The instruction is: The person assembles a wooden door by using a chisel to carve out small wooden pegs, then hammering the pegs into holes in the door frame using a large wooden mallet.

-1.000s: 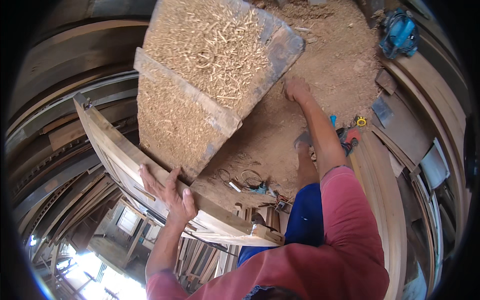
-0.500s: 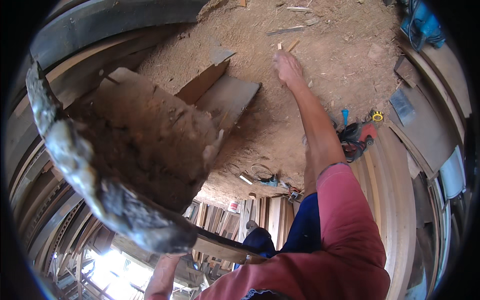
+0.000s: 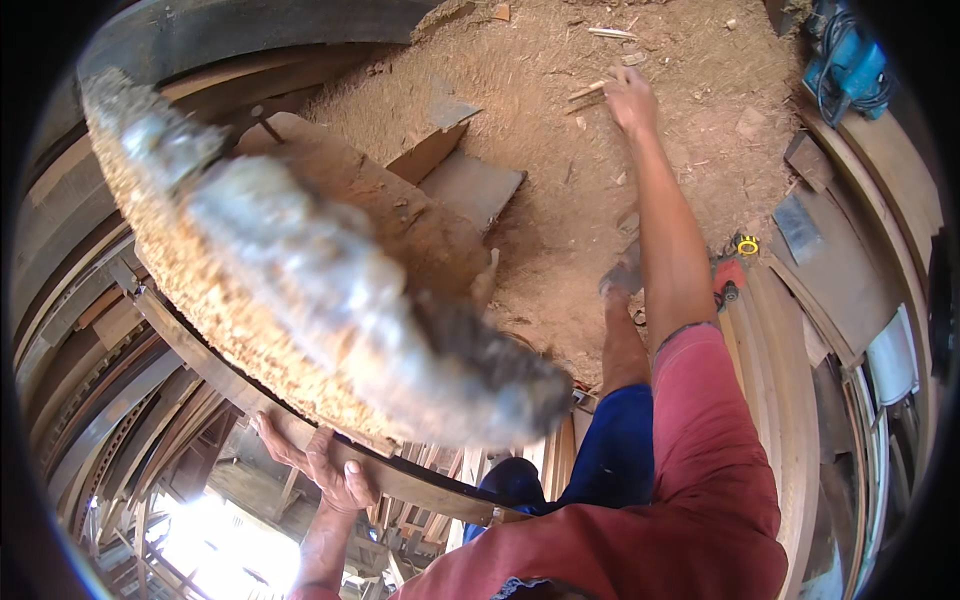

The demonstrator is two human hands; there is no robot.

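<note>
My right hand (image 3: 630,98) is stretched far forward over the sawdust-covered floor. Its fingers are closed around thin wooden sticks (image 3: 588,92) that point out to the left. At the lower left, my left hand (image 3: 325,470) lies against the edge of a long wooden board (image 3: 420,488), fingers spread and nothing visible in them. Over that board looms a large, blurred object with a pale, lumpy rim (image 3: 300,250) and a side crusted with sawdust (image 3: 220,310). I cannot tell what it is.
A blue corded power tool (image 3: 850,75) sits at the upper right. A red tool (image 3: 730,278) and a yellow ring-shaped thing (image 3: 746,245) lie beside my right arm. Bent scrap sheet (image 3: 470,185) lies mid-floor. Stacked planks (image 3: 770,400) run along the right.
My right hand has moved forward and right, and sticks now show at its left side. The lumpy-rimmed object has shifted right in view, uncovering my left hand on the board.
</note>
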